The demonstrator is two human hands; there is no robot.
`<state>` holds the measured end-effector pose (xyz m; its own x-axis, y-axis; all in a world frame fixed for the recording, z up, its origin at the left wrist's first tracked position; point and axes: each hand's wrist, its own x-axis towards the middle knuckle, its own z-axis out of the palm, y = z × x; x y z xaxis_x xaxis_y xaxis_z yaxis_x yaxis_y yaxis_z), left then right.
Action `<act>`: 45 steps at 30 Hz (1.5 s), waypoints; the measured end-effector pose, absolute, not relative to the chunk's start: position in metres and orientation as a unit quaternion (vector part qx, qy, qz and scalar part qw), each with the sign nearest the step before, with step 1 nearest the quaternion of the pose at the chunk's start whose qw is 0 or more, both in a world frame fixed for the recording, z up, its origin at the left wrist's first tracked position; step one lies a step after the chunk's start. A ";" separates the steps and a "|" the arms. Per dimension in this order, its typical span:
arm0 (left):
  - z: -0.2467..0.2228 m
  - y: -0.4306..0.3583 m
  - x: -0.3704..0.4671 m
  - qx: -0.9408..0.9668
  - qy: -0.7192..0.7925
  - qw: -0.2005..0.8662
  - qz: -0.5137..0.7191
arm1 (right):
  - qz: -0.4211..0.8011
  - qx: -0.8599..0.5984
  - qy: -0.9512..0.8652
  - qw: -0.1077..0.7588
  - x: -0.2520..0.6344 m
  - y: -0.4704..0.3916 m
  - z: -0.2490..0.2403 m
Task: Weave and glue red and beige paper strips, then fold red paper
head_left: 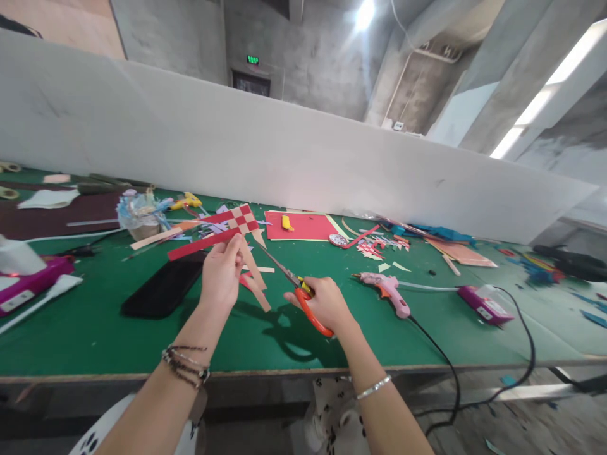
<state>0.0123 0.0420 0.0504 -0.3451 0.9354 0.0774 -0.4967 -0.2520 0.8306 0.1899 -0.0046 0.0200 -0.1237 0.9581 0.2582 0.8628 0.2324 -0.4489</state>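
My left hand [222, 268] pinches a woven paper piece [243, 219], a small red and tan check with long red and tan strips hanging from it. In my right hand [327, 302] are scissors [310, 311] with orange handles. Their blades point up and left, the tips close to a tan strip beside the check. From this angle I cannot tell whether the blades touch the paper. Under my left hand lies a black phone-like slab [164, 287] on the green table [284, 351]. Small red and tan paper bits lie behind the hanging strips.
On the right rest a pink glue gun [386, 291] with its cable and a purple power strip [484, 304]. Red sheets [303, 227] with a yellow cutter [287, 222] lie at the back, near paper scraps [372, 248]. A white partition [284, 151] stands behind.
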 end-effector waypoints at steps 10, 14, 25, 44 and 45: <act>0.047 0.047 0.006 0.307 0.396 0.410 0.762 | 0.060 -0.694 -0.682 0.223 0.196 0.007 0.007; 0.048 0.044 0.009 0.310 0.404 0.418 0.752 | 0.061 -0.703 -0.663 0.251 0.197 0.010 0.006; 0.042 0.044 0.011 0.346 0.413 0.405 0.739 | 0.093 -0.666 -0.661 0.333 0.195 0.008 0.006; 0.041 0.036 0.018 0.435 0.439 0.415 0.667 | 0.377 -0.475 -0.612 0.508 0.190 0.001 0.017; 0.041 0.038 0.014 0.428 0.436 0.415 0.674 | 0.351 -0.483 -0.639 0.485 0.194 -0.001 0.017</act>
<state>0.0142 0.0377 0.0414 -0.2891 0.9328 0.2153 -0.1858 -0.2753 0.9432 0.1939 -0.0011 0.0165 -0.0634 0.9574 0.2816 0.2772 0.2880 -0.9166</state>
